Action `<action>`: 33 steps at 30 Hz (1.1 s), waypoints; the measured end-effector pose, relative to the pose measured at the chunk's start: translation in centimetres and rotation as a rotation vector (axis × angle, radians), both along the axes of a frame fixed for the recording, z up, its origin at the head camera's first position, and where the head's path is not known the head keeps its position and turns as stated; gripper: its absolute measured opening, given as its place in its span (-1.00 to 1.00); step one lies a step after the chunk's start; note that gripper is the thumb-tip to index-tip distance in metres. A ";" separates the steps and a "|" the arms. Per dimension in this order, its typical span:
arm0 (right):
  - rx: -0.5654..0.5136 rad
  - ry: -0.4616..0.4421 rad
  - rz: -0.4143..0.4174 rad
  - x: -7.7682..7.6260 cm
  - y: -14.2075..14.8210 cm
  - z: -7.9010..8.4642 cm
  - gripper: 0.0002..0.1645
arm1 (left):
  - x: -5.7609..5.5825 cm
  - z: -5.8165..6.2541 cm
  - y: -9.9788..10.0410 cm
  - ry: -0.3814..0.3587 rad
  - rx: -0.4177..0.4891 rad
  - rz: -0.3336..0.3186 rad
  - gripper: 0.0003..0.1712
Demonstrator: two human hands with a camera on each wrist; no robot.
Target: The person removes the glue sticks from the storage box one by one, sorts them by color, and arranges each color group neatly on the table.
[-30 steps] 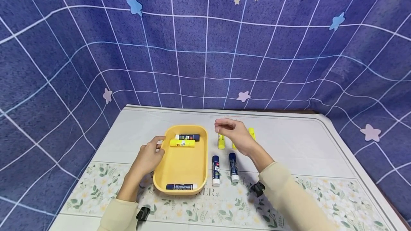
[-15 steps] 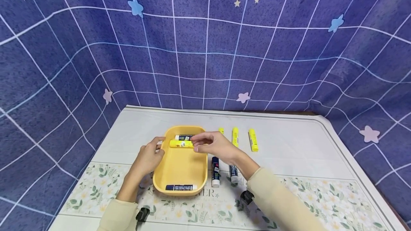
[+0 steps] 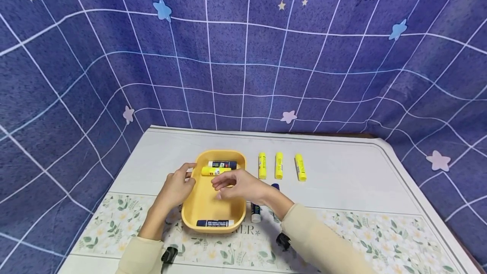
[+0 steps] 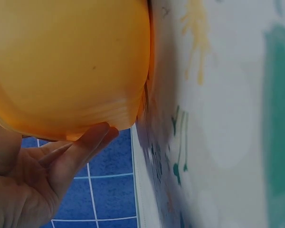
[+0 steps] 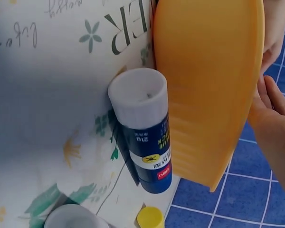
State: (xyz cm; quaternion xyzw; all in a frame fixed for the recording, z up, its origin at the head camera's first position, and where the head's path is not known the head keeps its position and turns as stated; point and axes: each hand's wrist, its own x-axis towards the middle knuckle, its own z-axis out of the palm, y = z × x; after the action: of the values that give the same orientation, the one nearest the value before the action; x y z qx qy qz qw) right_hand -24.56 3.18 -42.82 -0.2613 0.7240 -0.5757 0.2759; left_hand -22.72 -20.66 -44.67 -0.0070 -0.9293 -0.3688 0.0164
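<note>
My left hand holds the left side of a yellow tray. In the left wrist view its fingers lie against the tray's outer wall. Over the middle of the tray is my right hand, fingers loosely bent, nothing visible between them. Inside the tray, a navy glue stick and a yellow glue stick lie near the far end, side by side. A second navy glue stick lies along the near end. The right hand and forearm partly cover two more navy glue sticks outside the tray.
Three yellow glue sticks, among them the rightmost yellow stick, lie in a row right of the tray. One outside navy glue stick lies close beside the tray wall. A blue gridded curtain hangs behind the white flowered table.
My right hand has moved left and nearer, from above the yellow glue sticks to over the tray. The left hand and the glue sticks have stayed in place.
</note>
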 end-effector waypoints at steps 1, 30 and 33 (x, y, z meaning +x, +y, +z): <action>0.009 0.001 0.008 0.1 -0.1 0.0 -0.47 | 0.0 0.0 0.0 -0.001 0.000 -0.001 -0.43; 0.409 0.061 0.331 0.6 -2.5 0.4 -0.51 | -0.2 -0.1 -0.4 -0.013 -0.015 -0.007 -0.41; 0.435 0.085 0.362 0.8 -2.8 0.3 -0.56 | -0.3 -0.1 -0.4 -0.016 -0.009 -0.011 -0.41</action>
State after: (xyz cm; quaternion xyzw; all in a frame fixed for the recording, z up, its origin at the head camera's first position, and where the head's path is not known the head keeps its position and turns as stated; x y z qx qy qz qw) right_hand -23.81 0.39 -42.54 -0.3446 0.7830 -0.3370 0.3932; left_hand -22.98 -21.06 -44.72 -0.0094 -0.9310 -0.3647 0.0070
